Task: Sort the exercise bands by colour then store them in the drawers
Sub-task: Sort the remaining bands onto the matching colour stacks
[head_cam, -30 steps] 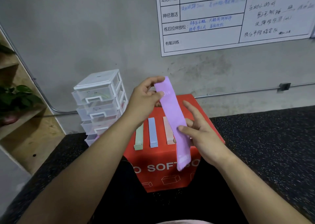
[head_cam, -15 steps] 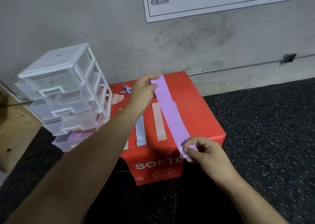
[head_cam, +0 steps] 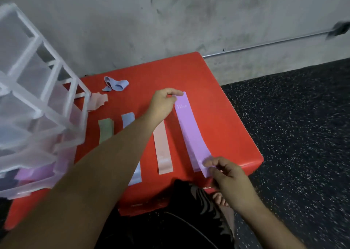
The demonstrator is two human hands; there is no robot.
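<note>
A purple band (head_cam: 191, 133) lies stretched flat on the right side of the red box (head_cam: 223, 112). My left hand (head_cam: 162, 106) pinches its far end and my right hand (head_cam: 227, 175) pinches its near end at the box's front edge. To its left lie a pink band (head_cam: 162, 148), a blue band (head_cam: 127, 119) partly hidden by my left forearm, and a green band (head_cam: 105, 130). A crumpled blue band (head_cam: 115, 84) and a crumpled pink band (head_cam: 96, 102) sit at the back of the box. The clear plastic drawer unit (head_cam: 34, 104) stands at the left, with purple bands (head_cam: 36, 173) in its lowest drawer.
A grey concrete wall rises behind the box, with a metal conduit (head_cam: 265, 44) along it. Black speckled rubber flooring (head_cam: 303, 135) spreads to the right. My dark-clothed legs and a foot (head_cam: 219, 199) are below the box's front.
The purple band came down from in front of me onto the box top. My right hand slid to its near end. The view tilted down and closer.
</note>
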